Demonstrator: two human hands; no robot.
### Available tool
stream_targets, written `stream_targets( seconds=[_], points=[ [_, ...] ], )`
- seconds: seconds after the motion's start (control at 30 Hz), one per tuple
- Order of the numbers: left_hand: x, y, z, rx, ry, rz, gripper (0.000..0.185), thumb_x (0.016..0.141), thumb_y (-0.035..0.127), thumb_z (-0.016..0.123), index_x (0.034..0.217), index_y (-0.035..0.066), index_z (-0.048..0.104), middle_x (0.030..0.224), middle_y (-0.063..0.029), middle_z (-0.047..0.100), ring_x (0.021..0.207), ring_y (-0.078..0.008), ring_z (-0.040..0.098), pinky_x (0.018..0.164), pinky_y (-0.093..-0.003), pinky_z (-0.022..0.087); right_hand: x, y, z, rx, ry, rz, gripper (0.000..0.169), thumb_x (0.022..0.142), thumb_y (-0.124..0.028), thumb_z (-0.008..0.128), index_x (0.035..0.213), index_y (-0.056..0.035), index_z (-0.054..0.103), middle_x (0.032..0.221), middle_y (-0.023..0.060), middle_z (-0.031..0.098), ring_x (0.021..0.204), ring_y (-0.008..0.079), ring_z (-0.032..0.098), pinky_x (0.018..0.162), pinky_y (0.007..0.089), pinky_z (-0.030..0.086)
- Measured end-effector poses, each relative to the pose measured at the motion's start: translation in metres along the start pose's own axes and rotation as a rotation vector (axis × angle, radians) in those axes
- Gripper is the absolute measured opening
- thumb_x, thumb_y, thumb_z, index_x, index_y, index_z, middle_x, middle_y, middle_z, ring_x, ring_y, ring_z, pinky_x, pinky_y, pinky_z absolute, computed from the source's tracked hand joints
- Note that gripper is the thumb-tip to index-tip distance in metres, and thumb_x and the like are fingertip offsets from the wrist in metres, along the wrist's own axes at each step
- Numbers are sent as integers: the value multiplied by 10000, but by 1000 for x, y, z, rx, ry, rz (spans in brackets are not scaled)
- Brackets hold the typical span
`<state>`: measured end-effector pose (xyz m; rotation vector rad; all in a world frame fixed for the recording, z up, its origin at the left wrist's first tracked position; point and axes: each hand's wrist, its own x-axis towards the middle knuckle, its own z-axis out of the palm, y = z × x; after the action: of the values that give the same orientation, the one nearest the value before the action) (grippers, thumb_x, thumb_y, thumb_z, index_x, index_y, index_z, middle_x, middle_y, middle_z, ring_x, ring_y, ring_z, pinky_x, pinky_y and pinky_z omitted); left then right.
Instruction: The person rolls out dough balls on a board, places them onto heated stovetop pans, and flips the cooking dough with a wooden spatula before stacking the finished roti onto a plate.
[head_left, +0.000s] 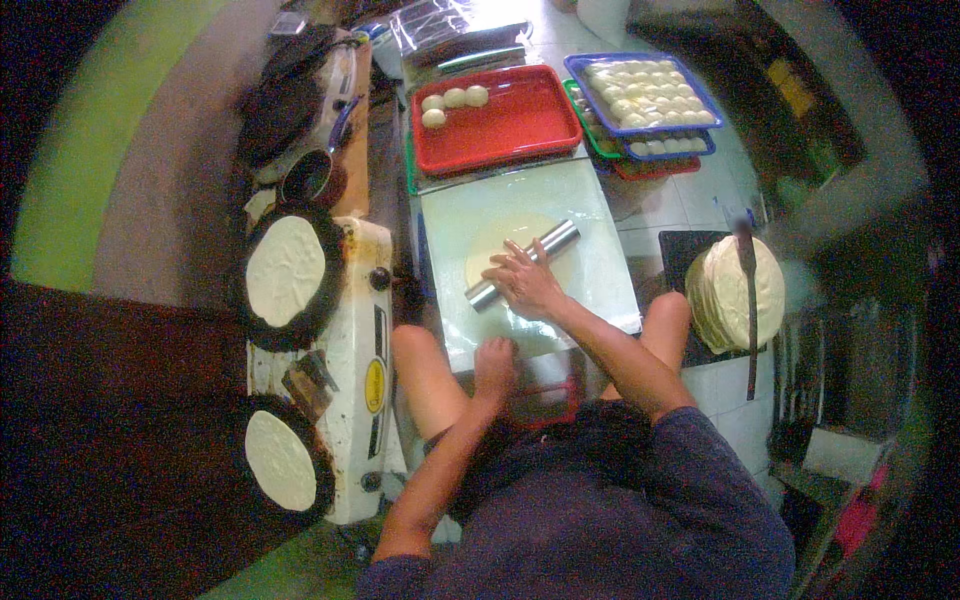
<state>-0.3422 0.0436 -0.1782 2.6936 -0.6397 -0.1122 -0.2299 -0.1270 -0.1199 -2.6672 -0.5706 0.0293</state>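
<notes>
My right hand (525, 283) lies over the middle of a shiny metal rolling pin (559, 241), its fingers spread across the cylinder. Beneath the pin is a thin, pale round of dough (487, 244), partly covered by pin and hand. The dough is on a whitish, glossy rolling board (600, 292) between my knees. At the board's front edge, my left hand (496, 361) is curled into a fist; no object shows in it. Beyond the board, a red plastic tray (517, 131) carries several dough balls (454, 98) along its left side.
Left stands a two-burner gas stove (360, 330) with flatbreads (285, 271) on two dark pans and a saucepan (307, 176) behind. Stacked trays (645, 133) of dough balls sit back right. A dark flat utensil (752, 315) lies across a flatbread stack (724, 300) at right.
</notes>
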Motion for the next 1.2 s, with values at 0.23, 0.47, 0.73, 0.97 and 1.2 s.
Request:
stream_targets(
  seconds=[0.23, 0.47, 0.73, 0.97, 1.2],
  points=[
    [3, 0, -8, -5, 33, 25, 263, 658, 61, 666, 912, 96, 610, 901, -112, 606, 889, -320, 577, 724, -468, 457, -19, 5, -14, 59, -7, 211, 450, 841, -238, 602, 1287, -300, 608, 1631, 147, 12, 1491, 397, 74, 1139, 671, 107],
    [3, 0, -11, -39, -63, -7, 257, 659, 36, 674, 896, 93, 594, 889, -111, 601, 891, -327, 574, 740, -463, 441, -9, 24, -7, -76, 141, 174, 707, 853, -154, 629, 1481, -343, 364, 1482, 161, 387, 1346, 321, 421, 1141, 636, 188],
    [-1, -1, -15, -174, -40, -77, 124, 689, 67, 657, 806, 71, 617, 776, -134, 607, 773, -354, 597, 673, -489, 471, 46, 47, 17, -55, 387, 13, 584, 809, -222, 700, 1362, -322, 541, 1302, 18, 589, 1180, 257, 543, 1091, 539, 313],
    [73, 12, -42, -273, 76, 341, 266, 850, 148, 649, 1090, 38, 619, 1156, -198, 611, 1094, -384, 557, 969, -491, 421, 107, 81, -36, -90, 584, 101, 723, 794, -333, 725, 1451, -276, 430, 1468, 90, 430, 1379, 292, 378, 1141, 627, 163],
    [190, -39, -26, 222, -62, 258, 687, 983, 450, 419, 1542, 107, 215, 1621, -112, 142, 1491, -299, 149, 1185, -573, 102, -96, 162, -153, -384, 935, 153, 607, 847, -186, 716, 1389, -50, 478, 1441, 197, 422, 1371, 393, 325, 1110, 526, 278]
  ],
)
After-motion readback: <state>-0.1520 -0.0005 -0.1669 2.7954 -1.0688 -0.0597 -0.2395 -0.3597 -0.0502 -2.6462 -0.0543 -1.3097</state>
